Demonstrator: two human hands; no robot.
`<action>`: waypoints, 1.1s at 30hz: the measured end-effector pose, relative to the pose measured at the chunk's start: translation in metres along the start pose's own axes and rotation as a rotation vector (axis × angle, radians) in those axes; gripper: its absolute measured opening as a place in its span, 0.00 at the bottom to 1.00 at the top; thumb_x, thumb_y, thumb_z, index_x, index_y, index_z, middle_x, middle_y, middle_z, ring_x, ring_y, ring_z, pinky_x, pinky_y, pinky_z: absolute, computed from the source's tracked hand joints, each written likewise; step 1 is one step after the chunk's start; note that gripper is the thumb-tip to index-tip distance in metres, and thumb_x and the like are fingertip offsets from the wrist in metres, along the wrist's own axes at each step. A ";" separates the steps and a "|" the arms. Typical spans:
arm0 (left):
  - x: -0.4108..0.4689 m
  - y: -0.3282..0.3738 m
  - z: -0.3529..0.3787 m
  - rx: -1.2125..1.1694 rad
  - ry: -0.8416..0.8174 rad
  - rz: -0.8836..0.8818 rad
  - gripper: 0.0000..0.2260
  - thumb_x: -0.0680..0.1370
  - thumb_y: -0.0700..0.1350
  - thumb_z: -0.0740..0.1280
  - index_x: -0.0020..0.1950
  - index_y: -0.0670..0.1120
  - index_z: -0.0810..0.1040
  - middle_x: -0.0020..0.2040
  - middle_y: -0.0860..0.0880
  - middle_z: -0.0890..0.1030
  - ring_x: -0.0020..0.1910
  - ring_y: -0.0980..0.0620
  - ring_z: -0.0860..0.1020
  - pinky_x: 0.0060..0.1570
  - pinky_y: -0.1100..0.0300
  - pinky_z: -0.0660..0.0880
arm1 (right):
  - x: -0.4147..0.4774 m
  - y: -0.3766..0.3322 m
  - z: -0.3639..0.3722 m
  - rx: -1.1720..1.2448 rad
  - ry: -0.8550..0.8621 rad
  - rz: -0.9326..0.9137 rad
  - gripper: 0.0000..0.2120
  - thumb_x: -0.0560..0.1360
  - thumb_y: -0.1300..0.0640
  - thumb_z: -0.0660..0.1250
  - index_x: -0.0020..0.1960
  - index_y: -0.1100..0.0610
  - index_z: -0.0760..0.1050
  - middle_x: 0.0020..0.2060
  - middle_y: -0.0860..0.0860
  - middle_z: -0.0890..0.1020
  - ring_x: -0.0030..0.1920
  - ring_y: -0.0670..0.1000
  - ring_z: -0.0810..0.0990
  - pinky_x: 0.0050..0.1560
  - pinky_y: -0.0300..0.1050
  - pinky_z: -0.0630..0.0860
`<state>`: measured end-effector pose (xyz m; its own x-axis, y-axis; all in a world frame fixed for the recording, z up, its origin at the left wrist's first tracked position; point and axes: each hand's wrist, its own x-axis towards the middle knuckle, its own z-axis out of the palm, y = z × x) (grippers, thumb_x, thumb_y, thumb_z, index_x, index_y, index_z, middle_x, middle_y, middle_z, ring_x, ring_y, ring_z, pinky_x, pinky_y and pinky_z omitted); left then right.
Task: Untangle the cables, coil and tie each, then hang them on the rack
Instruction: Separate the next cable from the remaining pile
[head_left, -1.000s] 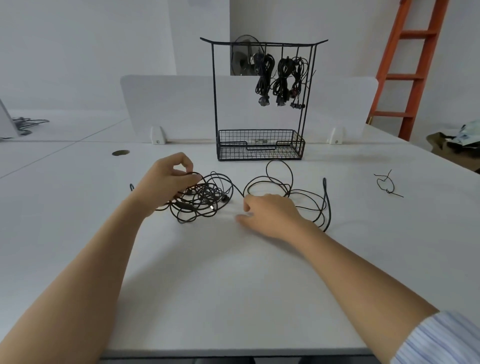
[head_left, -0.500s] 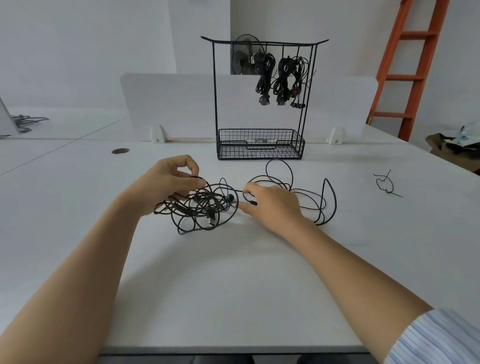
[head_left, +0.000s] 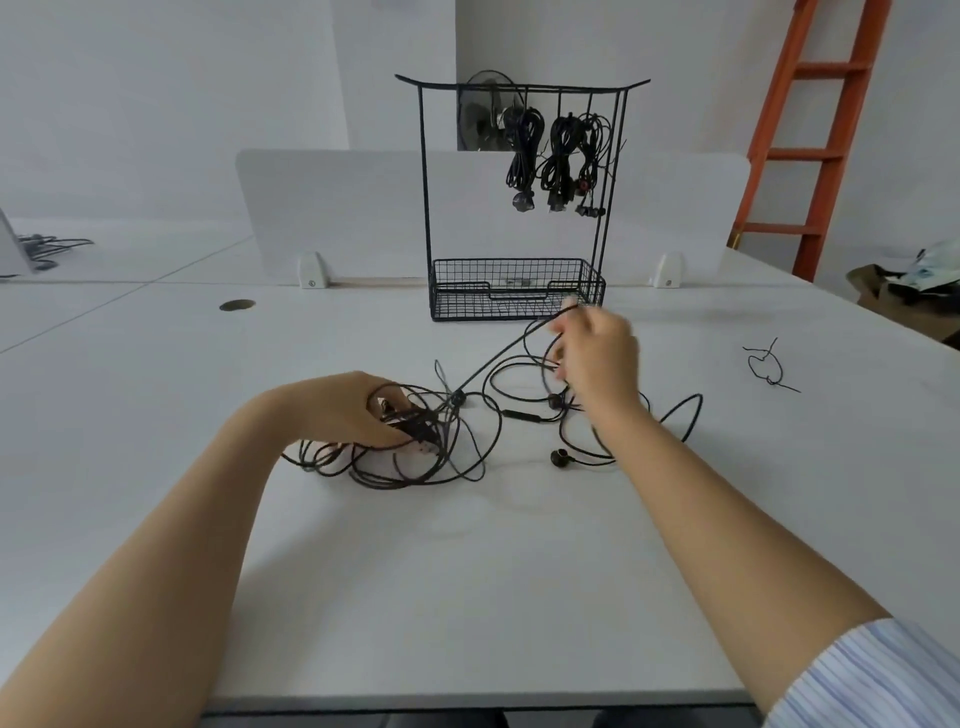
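Nearest us, a striped sleeve (head_left: 878, 675) shows at the lower right, and our two bare forearms reach out across a white table (head_left: 156, 441). Our left hand (head_left: 348, 410) rests low on the table, its fingers curled round a tangle of black cables (head_left: 415, 462), gripping it. Just right of the tangle an earbud (head_left: 558, 457) lies among loose loops. Our right hand (head_left: 597, 358), blurred, is lifted above the table and pinches one strand (head_left: 514, 351), which runs taut from the tangle up to the fingertips. A small twisted wire tie (head_left: 766, 366) lies well apart on the right. Farther back stands a black wire rack (head_left: 425, 208) with a basket (head_left: 514, 299) at its foot. Three coiled cables (head_left: 558, 156) hang from its top bar. An orange ladder (head_left: 810, 130) stands beyond, to the right.
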<state>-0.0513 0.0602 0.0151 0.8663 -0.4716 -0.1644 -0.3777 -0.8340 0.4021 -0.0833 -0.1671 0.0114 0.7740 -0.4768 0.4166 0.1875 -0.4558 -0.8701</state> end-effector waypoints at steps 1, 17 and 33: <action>0.000 0.000 -0.001 0.014 0.037 -0.013 0.16 0.64 0.60 0.68 0.44 0.51 0.78 0.37 0.51 0.78 0.34 0.53 0.72 0.37 0.64 0.68 | 0.006 -0.002 -0.007 0.179 0.075 0.071 0.18 0.80 0.53 0.55 0.33 0.56 0.71 0.28 0.52 0.75 0.27 0.52 0.73 0.27 0.40 0.70; -0.009 -0.047 -0.037 -1.709 0.634 -0.377 0.13 0.79 0.42 0.53 0.36 0.49 0.69 0.22 0.56 0.76 0.32 0.55 0.77 0.38 0.62 0.69 | 0.039 0.001 -0.073 1.501 0.184 0.430 0.20 0.80 0.53 0.44 0.36 0.56 0.68 0.19 0.50 0.70 0.16 0.46 0.64 0.22 0.30 0.63; 0.014 -0.014 -0.003 -0.096 0.882 -0.233 0.30 0.75 0.50 0.67 0.73 0.41 0.60 0.71 0.40 0.62 0.69 0.40 0.62 0.64 0.48 0.63 | -0.017 -0.009 -0.007 -1.066 -0.747 -0.189 0.20 0.75 0.40 0.59 0.53 0.57 0.71 0.54 0.55 0.72 0.51 0.58 0.74 0.46 0.46 0.68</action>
<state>-0.0328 0.0663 0.0100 0.8675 0.1284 0.4806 -0.1672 -0.8346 0.5248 -0.1024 -0.1601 0.0135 0.9989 0.0299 -0.0365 0.0286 -0.9989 -0.0377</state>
